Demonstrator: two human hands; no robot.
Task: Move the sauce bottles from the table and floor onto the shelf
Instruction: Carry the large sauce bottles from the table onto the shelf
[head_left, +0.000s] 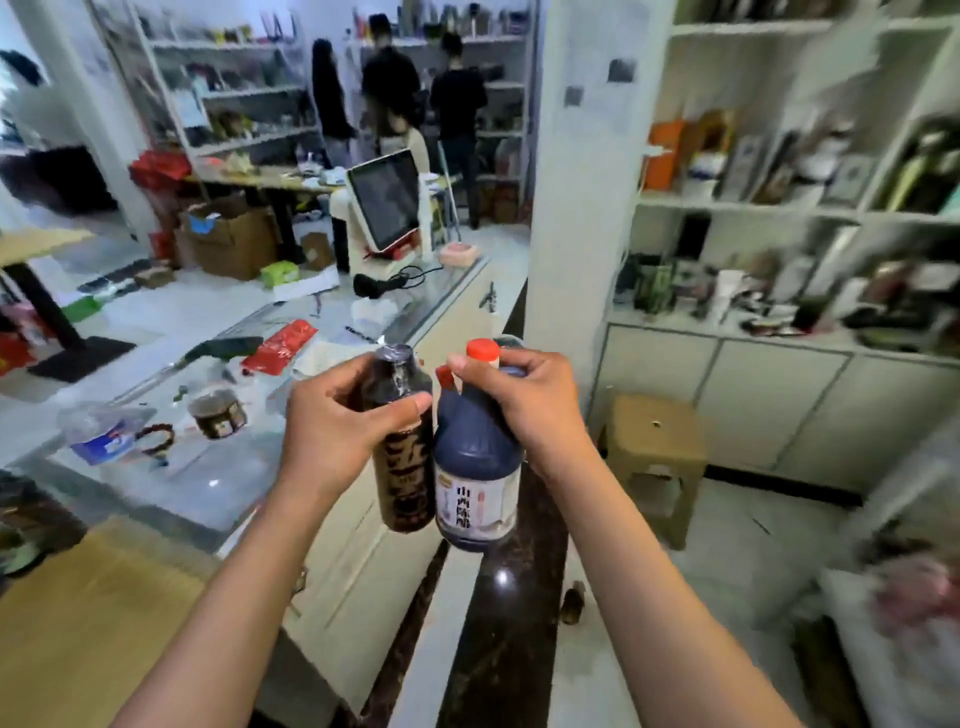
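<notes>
Sauce bottles are both in the air, carried upright and touching side by side above the dark strip of floor (511, 597) just off the near right edge of the counter (218, 483). The left hand (343, 421) has its fingers (402, 408) wrapped round the upper body of the brown bottle (408, 483). The right hand (524, 400) grasps the red-capped jug (478, 488) at its neck and handle, so most of the weight hangs below the grip. The shelf (779, 205) stands well apart, to the right, and its levels look crowded; motion blur hides any free gap.

For a clean placement, each bottle should stay vertical during the turn to the right. Judged from the grips, the jug would best be set down first, base flat. Hazards appear to be the tan stool (654, 457) before the cabinet and a small bottle (573, 603) lying on the floor.
</notes>
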